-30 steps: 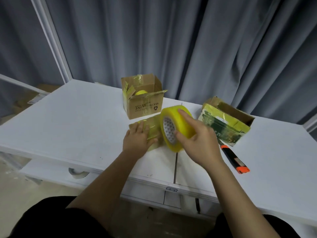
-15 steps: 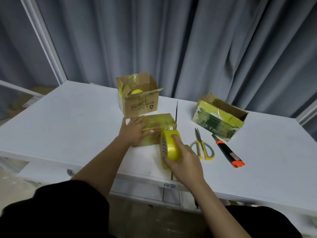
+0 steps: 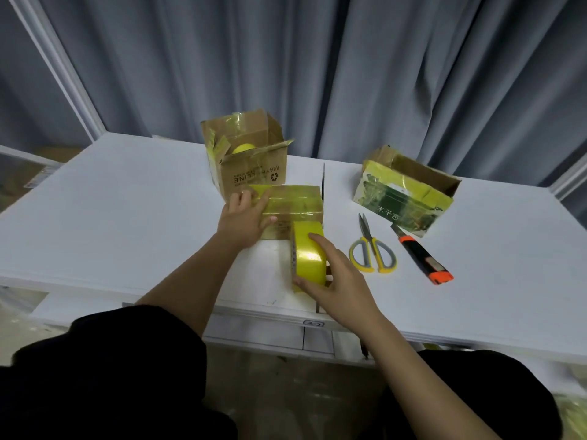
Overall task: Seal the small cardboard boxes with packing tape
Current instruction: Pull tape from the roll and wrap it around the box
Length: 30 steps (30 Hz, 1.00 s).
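Observation:
A small flat cardboard box (image 3: 295, 201) covered in yellow tape lies on the white table (image 3: 127, 217). My left hand (image 3: 246, 219) presses on its left end with straight fingers. Just in front of the box stands a yellow tape roll (image 3: 307, 257) on its edge, and a strip of tape runs from it onto the box. My right hand (image 3: 336, 277) grips the roll from the right, index finger over its top and thumb under its near side.
An open brown box (image 3: 254, 173) with another yellow roll inside stands behind the small one. An open green-printed box (image 3: 403, 198) lies at the right. Yellow-handled scissors (image 3: 371, 252) and an orange-black utility knife (image 3: 422, 257) lie right of the roll.
My right hand pulled the roll from over the box down toward me, stretching tape across the box top. My left hand stayed pressed on the box. The scissors came into sight.

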Tool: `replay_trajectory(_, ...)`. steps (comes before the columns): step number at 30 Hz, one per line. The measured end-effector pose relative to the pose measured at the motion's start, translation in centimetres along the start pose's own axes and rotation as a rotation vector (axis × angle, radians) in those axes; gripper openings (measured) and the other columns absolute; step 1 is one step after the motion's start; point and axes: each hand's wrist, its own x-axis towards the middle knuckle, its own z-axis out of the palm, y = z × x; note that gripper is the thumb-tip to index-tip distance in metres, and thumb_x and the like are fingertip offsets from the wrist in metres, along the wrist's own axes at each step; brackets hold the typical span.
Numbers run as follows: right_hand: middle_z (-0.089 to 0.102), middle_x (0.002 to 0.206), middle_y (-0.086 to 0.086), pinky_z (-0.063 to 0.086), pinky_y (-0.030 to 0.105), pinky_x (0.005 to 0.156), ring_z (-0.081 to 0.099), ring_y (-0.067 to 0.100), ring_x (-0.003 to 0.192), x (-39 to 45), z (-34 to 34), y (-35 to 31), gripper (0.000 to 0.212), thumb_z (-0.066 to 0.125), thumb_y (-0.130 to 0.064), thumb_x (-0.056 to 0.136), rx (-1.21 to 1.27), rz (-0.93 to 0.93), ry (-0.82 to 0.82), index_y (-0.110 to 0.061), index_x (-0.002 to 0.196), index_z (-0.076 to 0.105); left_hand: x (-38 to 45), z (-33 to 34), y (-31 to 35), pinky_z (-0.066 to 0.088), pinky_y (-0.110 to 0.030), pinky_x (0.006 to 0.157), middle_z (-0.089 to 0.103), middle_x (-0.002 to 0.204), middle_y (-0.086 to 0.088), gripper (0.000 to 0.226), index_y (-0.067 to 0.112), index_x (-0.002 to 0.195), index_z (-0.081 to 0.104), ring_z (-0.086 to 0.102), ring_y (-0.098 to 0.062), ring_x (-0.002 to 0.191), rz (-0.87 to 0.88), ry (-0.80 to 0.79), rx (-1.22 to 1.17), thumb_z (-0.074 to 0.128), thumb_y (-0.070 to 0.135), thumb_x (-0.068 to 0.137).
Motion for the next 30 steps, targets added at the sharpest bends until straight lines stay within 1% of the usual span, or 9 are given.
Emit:
replay_trajectory(6, 0.049, 0.108, -0.012, 0.053, 0.040, 0.080, 0.056, 0.011, 0.093, 0.4, -0.6, 1.1, 0.065, 0.072, -0.030, 0.084, 0.146, 0.028, -0.071, -0.050, 0.134, 0.035, -0.3, -0.2, 1.9, 0.002, -0.046, 0.114, 0.022, 0.154, -0.011, 0.054, 0.014, 0.149, 0.025, 0.011, -0.028, 0.144, 0.002, 0.032, -0.131, 0.034, 0.038, 0.101)
replay_trajectory(10, 0.050, 0.103, -0.011, 0.054, 0.039, 0.078, 0.056, 0.011, 0.088, 0.5, -0.8, 1.2, 0.064, 0.073, -0.029, 0.083, 0.169, 0.017, -0.089, -0.052, 0.131, 0.036, -3.1, -1.4, 4.5, 0.036, -0.038, 0.096, 0.051, 0.115, -0.016, 0.030, 0.008, 0.106, 0.058, 0.044, -0.032, 0.115, -0.080, 0.244, -0.587, 0.050, 0.036, 0.096)
replay_trajectory(12, 0.050, 0.102, -0.012, 0.054, 0.038, 0.077, 0.054, 0.009, 0.087, 0.4, -0.8, 1.2, 0.064, 0.073, -0.028, 0.082, 0.180, 0.010, -0.081, -0.051, 0.129, 0.037, -4.5, -2.3, 5.6, 0.045, -0.037, 0.085, 0.057, 0.099, -0.009, 0.034, 0.015, 0.088, 0.054, 0.055, -0.022, 0.098, -0.159, 0.040, -0.852, 0.046, 0.047, 0.095)
replay_trajectory(15, 0.052, 0.104, -0.009, 0.054, 0.039, 0.077, 0.056, 0.008, 0.087, 0.3, -0.8, 1.3, 0.064, 0.074, -0.025, 0.082, 0.209, -0.003, -0.076, -0.049, 0.129, 0.036, -6.4, -3.3, 6.4, 0.049, -0.027, 0.068, 0.065, 0.081, 0.004, 0.049, 0.023, 0.088, 0.060, 0.063, -0.010, 0.071, -0.203, -0.396, -1.008, 0.033, 0.064, 0.091)
replay_trajectory(19, 0.053, 0.102, 0.000, 0.055, 0.037, 0.072, 0.061, 0.018, 0.082, 0.4, -1.4, 1.1, 0.056, 0.060, -0.020, 0.084, 0.299, 0.013, -0.128, -0.047, 0.125, 0.033, -7.1, -3.2, 6.7, 0.049, -0.028, 0.073, 0.065, 0.083, 0.003, 0.046, 0.019, 0.095, 0.062, 0.062, -0.012, 0.074, -0.185, -0.391, -1.028, 0.035, 0.056, 0.096)
replay_trajectory(22, 0.056, 0.097, -0.003, 0.056, 0.042, 0.075, 0.061, 0.021, 0.081, 1.4, -2.3, 1.5, 0.039, 0.040, -0.017, 0.083, 0.363, 0.035, 0.048, -0.039, 0.115, 0.043, -7.3, -3.1, 7.0, 0.046, -0.026, 0.070, 0.064, 0.088, 0.004, 0.040, 0.025, 0.095, 0.058, 0.061, -0.013, 0.082, -0.190, -0.378, -1.016, 0.032, 0.054, 0.097)
replay_trajectory(25, 0.055, 0.111, -0.001, 0.052, 0.044, 0.086, 0.060, 0.021, 0.097, 4.1, -3.1, 2.7, 0.039, 0.039, -0.008, 0.089, 0.243, 0.048, 0.152, -0.030, 0.121, 0.045, -7.5, -2.7, 7.3, 0.050, -0.029, 0.079, 0.063, 0.105, -0.005, 0.052, 0.015, 0.119, 0.054, 0.061, -0.019, 0.097, -0.226, -0.404, -1.069, 0.031, 0.055, 0.097)
replay_trajectory(28, 0.033, 0.148, 0.005, 0.032, 0.034, 0.109, 0.036, 0.024, 0.134, 7.7, -3.8, 4.6, 0.057, 0.047, -0.004, 0.092, -0.038, 0.055, -0.034, -0.023, 0.144, 0.033, -7.9, -2.8, 7.7, 0.047, -0.040, 0.099, 0.060, 0.102, -0.008, 0.053, 0.011, 0.118, 0.053, 0.061, -0.026, 0.104, -0.229, -0.422, -1.132, 0.030, 0.054, 0.098)
replay_trajectory(30, 0.012, 0.159, 0.006, 0.018, 0.034, 0.114, 0.014, 0.026, 0.145, 10.0, -4.1, 5.2, 0.070, 0.057, -0.011, 0.091, -0.228, 0.026, -0.175, -0.029, 0.150, 0.024, -8.0, -2.9, 7.7, 0.045, -0.042, 0.102, 0.060, 0.106, -0.007, 0.058, 0.010, 0.123, 0.050, 0.060, -0.024, 0.108, -0.241, -0.428, -1.129, 0.028, 0.057, 0.097)
